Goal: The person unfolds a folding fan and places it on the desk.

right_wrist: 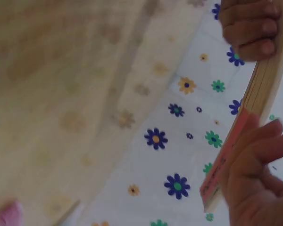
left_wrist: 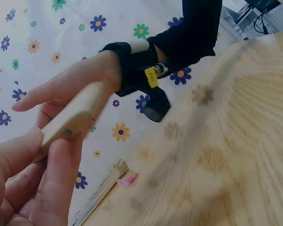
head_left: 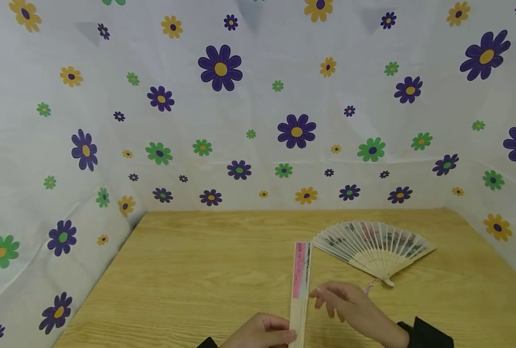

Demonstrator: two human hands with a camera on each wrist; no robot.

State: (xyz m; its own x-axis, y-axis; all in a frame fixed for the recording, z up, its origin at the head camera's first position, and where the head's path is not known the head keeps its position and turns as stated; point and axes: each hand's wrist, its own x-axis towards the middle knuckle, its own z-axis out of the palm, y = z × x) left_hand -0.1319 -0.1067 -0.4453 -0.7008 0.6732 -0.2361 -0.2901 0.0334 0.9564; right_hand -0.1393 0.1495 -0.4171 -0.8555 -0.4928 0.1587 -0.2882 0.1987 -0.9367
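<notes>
A folded hand fan [head_left: 300, 280] with a pink-and-grey printed leaf and pale wooden ribs stands near the middle in the head view. My left hand [head_left: 264, 331] grips its lower ribs, thumb across the front. In the left wrist view, the riveted end of the folded fan [left_wrist: 68, 115] shows between thumb and fingers. My right hand [head_left: 347, 304] hovers at the fan's right edge, fingers loosely bent and holding nothing. The right wrist view puts that right hand [right_wrist: 254, 174] alongside the pink leaf; whether it touches, I cannot tell.
A second fan [head_left: 377, 244], spread wide with a floral print, lies on the wooden table [head_left: 188, 270] at the right. Its pink tassel [head_left: 369, 286] is partly behind my right hand. Flower-patterned white cloth [head_left: 258, 106] walls the back and sides.
</notes>
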